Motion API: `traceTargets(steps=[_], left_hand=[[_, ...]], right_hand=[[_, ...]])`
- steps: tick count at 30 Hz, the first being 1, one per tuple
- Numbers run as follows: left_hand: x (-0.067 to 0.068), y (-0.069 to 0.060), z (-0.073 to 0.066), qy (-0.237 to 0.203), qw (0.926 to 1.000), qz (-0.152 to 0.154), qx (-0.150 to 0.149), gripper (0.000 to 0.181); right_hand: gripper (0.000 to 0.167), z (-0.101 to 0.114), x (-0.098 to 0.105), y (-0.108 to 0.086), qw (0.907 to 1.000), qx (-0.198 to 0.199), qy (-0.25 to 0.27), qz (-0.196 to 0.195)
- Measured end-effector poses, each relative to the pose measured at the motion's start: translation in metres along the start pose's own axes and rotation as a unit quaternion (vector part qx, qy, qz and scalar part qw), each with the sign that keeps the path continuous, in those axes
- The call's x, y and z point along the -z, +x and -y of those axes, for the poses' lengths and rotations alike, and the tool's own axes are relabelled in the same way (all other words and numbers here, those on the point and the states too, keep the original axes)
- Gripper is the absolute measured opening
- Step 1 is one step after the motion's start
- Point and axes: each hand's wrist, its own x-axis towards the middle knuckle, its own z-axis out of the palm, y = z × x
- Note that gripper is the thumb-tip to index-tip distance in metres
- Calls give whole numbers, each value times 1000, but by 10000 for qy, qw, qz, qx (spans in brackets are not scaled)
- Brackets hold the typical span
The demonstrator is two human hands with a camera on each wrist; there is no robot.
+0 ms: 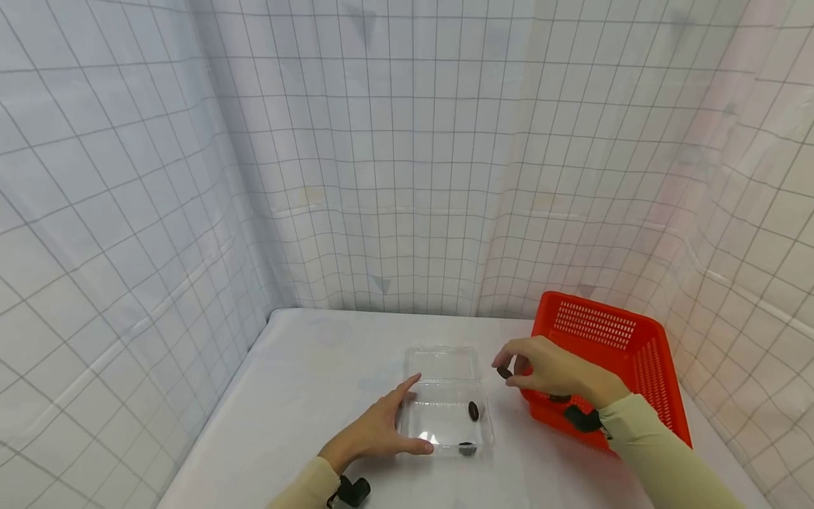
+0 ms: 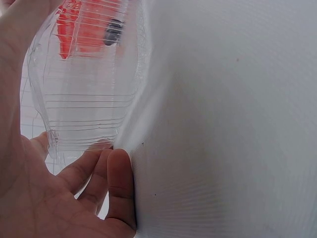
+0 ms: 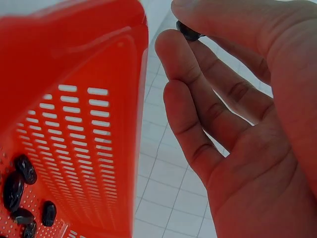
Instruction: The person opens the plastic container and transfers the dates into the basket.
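Note:
A clear plastic clamshell box (image 1: 439, 424) lies on the white table with its lid (image 1: 441, 364) folded back. My left hand (image 1: 381, 424) holds its left side, thumb at the front edge and fingers toward the hinge. Inside sits one dark, glossy oval piece, like a date (image 1: 473, 411); another dark piece (image 1: 467, 449) shows at the box's front edge. To the right of the box, my right hand (image 1: 540, 364) pinches a similar dark oval piece (image 1: 504, 372) between thumb and fingertips, above the table. In the right wrist view, fingers partly cover this piece (image 3: 188, 30).
A red perforated plastic basket (image 1: 655, 353) stands on the right, under and behind my right forearm. Several dark oval pieces (image 3: 14, 191) lie in it. White gridded curtains (image 1: 407, 177) enclose the table at the back and both sides.

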Motion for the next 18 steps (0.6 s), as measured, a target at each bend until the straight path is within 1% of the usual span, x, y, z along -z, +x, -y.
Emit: traceTargets(steps=[4,8,11,18], left_hand=[[0,1,1,-12,10000,-9,3,132],[0,1,0,13,10000,-11,-18,131],[0,1,0,36,10000,-9,-21,131],[1,0,0,55,10000,-12,-52,131]], right_hand=[[29,-4,3,-6,9998,-102,-91,-142],[29,-7,7,-10,9995,-99,-198,-240],[29,-11,10,-13,9994,-58,-186,-269],[29,-19,15,-20,9986,-289,-225,-392]])
